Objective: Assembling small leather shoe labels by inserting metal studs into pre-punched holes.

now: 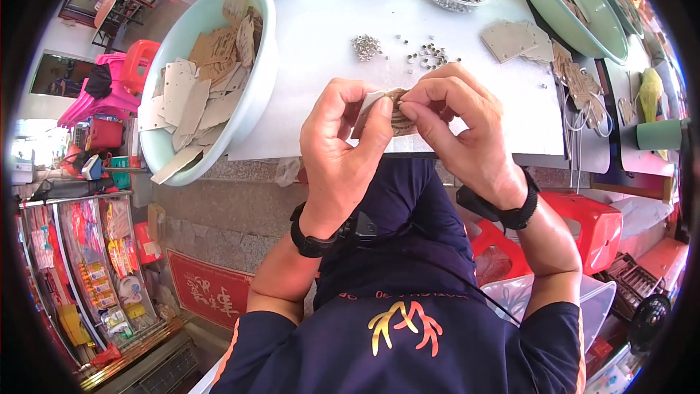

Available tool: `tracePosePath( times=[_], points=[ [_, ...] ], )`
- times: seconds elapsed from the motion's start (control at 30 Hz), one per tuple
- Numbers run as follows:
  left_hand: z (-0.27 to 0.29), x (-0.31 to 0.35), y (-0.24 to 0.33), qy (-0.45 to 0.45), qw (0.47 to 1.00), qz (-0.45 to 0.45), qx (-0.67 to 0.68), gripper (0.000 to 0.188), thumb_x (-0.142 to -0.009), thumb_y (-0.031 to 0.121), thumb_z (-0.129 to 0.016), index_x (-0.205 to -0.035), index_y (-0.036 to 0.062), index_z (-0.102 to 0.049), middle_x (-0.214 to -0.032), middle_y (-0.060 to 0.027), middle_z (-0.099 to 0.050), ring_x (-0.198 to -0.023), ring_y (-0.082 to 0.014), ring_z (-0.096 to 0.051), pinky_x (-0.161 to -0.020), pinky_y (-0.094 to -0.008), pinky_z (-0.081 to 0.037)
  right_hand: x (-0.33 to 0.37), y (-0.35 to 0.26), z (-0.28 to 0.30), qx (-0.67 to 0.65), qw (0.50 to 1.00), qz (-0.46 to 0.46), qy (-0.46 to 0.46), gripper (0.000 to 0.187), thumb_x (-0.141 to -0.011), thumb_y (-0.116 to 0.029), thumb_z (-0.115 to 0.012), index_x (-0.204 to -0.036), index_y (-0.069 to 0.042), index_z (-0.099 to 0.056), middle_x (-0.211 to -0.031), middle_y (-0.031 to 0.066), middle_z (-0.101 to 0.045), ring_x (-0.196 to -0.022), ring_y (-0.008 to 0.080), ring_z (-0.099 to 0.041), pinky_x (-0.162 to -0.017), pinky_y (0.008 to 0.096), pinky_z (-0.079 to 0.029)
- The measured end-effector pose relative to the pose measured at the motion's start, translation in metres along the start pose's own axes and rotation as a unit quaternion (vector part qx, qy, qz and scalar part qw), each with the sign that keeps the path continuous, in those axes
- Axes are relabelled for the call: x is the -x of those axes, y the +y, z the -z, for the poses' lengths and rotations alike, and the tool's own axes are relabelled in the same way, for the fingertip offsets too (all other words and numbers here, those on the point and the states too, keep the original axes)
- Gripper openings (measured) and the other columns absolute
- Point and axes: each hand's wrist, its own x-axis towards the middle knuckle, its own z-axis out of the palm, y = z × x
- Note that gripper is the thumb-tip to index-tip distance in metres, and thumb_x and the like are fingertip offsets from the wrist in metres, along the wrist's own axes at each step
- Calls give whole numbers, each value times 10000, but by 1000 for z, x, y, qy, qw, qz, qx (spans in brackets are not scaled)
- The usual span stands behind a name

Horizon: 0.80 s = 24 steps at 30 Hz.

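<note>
Brn card [404, 126], wht tabletop [313, 36]

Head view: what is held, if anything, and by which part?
A cardboard piece: the left hand pinches its left side; the right hand touches its right part.

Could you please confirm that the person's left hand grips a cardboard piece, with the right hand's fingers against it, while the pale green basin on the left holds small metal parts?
Not quite: the head view shows the pale green basin on the left holding cardboard pieces. The left hand does grip a cardboard piece, with the right hand's fingers against it.
</note>
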Motion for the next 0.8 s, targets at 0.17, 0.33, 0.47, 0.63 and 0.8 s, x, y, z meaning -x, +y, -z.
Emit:
tracePosePath(
  times=[0.17,0.33,0.47,0.63,0.8],
  points=[
    [-2,1,-2,-6,1000,-15,1,88,-907,-3,-619,-974,1,-563,-881,-4,-572,-754,-38,-521,-659,-197,-446,2,-2,-4,-6,998,30,46,99,-825,-10,-701,-900,-19,-637,-841,59,-615,-618,134,-558,-531,256,-451],
    [-3,1,-2,-15,999,-41,-24,84,-908,1,-626,-964,-8,-566,-891,-24,-574,-752,-53,-531,-662,-210,-454,5,-2,-5,-9,997,35,65,113,-818,18,-702,-909,-11,-642,-861,74,-617,-643,141,-573,-544,259,-460],
    [-3,1,-2,-25,997,-62,-32,80,-913,13,-623,-965,-14,-567,-879,-40,-578,-747,-71,-546,-652,-224,-461,6,-1,-4,-15,997,32,64,117,-818,18,-702,-916,-12,-645,-870,79,-617,-657,145,-580,-554,258,-465],
    [-4,0,-2,-33,996,-68,-38,77,-914,18,-620,-961,-15,-568,-863,-46,-580,-741,-79,-553,-642,-228,-462,7,1,-2,-16,997,33,60,120,-817,10,-706,-919,-13,-648,-871,81,-619,-661,150,-581,-560,261,-468],
    [-6,1,3,-44,998,-44,-28,73,-905,-1,-614,-958,-16,-565,-857,-55,-578,-740,-87,-560,-637,-232,-466,8,3,-1,-22,997,33,64,113,-819,4,-709,-913,-13,-649,-870,78,-622,-654,146,-580,-559,260,-467]
  ],
)
